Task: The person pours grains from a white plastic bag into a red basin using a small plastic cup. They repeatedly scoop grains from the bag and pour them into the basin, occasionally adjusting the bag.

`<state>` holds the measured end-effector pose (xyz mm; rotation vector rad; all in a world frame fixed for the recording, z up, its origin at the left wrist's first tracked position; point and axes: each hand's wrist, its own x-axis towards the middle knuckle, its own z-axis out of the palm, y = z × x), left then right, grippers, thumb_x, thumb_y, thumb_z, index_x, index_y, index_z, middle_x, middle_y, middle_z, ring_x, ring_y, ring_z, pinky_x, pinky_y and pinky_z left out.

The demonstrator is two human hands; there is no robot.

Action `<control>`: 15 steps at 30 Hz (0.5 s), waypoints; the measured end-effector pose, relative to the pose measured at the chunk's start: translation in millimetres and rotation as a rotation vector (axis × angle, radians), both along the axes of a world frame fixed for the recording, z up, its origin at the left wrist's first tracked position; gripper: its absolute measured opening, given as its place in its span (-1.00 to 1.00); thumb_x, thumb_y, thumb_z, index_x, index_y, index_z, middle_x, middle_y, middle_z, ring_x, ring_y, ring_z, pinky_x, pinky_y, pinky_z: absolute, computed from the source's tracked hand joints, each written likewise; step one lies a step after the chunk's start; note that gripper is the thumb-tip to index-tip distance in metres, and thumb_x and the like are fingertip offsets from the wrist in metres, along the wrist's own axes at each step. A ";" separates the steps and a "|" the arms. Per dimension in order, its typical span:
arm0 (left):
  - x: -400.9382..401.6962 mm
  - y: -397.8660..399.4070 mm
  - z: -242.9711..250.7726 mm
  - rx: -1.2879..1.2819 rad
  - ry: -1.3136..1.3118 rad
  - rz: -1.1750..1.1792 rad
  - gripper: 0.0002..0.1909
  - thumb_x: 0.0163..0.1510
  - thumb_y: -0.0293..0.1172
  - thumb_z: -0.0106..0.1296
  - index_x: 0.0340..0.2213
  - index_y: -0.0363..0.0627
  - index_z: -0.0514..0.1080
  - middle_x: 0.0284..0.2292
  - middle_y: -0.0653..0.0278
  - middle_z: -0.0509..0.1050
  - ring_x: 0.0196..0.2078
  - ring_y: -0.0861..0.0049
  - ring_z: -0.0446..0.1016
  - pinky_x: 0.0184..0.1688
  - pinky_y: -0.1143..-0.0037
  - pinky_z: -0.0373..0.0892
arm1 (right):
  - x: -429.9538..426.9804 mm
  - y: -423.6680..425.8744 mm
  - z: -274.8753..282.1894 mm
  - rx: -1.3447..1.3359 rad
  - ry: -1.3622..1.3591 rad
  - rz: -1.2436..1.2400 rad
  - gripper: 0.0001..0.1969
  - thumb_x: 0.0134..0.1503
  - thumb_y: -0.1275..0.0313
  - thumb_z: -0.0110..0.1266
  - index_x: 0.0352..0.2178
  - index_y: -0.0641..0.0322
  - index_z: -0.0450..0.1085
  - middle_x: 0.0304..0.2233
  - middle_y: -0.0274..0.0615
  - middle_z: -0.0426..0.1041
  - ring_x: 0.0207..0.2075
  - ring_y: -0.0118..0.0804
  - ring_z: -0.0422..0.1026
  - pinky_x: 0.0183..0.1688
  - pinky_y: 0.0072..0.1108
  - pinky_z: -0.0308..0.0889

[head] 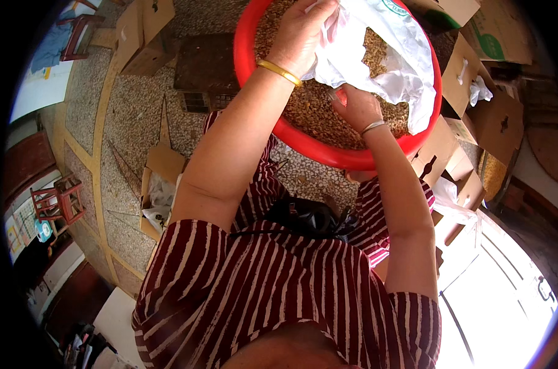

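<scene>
A large red plastic basin [334,158] stands before me, filled with small brown, grain-like pieces [313,110]. A thin white plastic bag [412,87] with green printing spreads over the basin's far and right parts. High over the basin's left side, my left hand [302,37] grips the gathered edge of the bag; a gold-coloured bangle circles that wrist. My right hand [359,108], with a silver-coloured bangle, is low in the basin against the pieces, just below the bag's near edge. Its fingers close around a small clear-and-red object [340,96], mostly hidden by the hand.
A dark wooden stool [205,64] stands left of the basin. Open cardboard boxes [495,122] crowd the right side, some with white plastic bags. Another open box [166,159] sits at the left on the speckled floor. A black pouch [304,216] rests at my waist.
</scene>
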<state>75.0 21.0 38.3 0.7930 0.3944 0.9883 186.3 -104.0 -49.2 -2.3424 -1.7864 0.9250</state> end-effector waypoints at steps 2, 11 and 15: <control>-0.9 3.2 -5.7 0.012 -0.004 -0.016 -0.78 0.06 -0.38 -0.14 -0.26 -0.22 0.33 -0.48 0.48 0.33 -0.47 0.81 0.26 -0.40 0.74 0.22 | -6.0 3.4 -5.4 -0.075 -0.068 -0.034 -0.65 -0.11 0.18 0.00 -0.33 0.17 0.31 -0.35 0.04 0.37 -0.26 -0.04 0.37 -0.30 -0.31 0.30; -9.8 3.9 -3.1 0.007 0.065 -0.063 -0.80 0.06 -0.37 -0.13 -0.29 -0.18 0.35 -0.52 0.53 0.30 -0.50 0.85 0.23 -0.46 0.77 0.19 | -5.0 11.2 -22.5 0.054 0.186 0.084 -0.60 -0.11 0.19 0.00 -0.29 0.28 0.34 -0.50 -0.03 0.41 -0.53 -0.18 0.40 -0.46 -0.45 0.34; -15.7 5.4 -3.0 0.039 0.159 -0.068 -0.77 0.05 -0.35 -0.12 -0.27 -0.21 0.36 -0.48 0.49 0.34 -0.46 0.82 0.27 -0.41 0.75 0.23 | 15.2 4.5 -10.0 -0.228 0.786 -0.314 -0.52 -0.05 0.21 -0.01 -0.15 0.34 0.26 -0.54 -0.16 0.41 -0.61 -0.42 0.38 -0.56 -0.62 0.31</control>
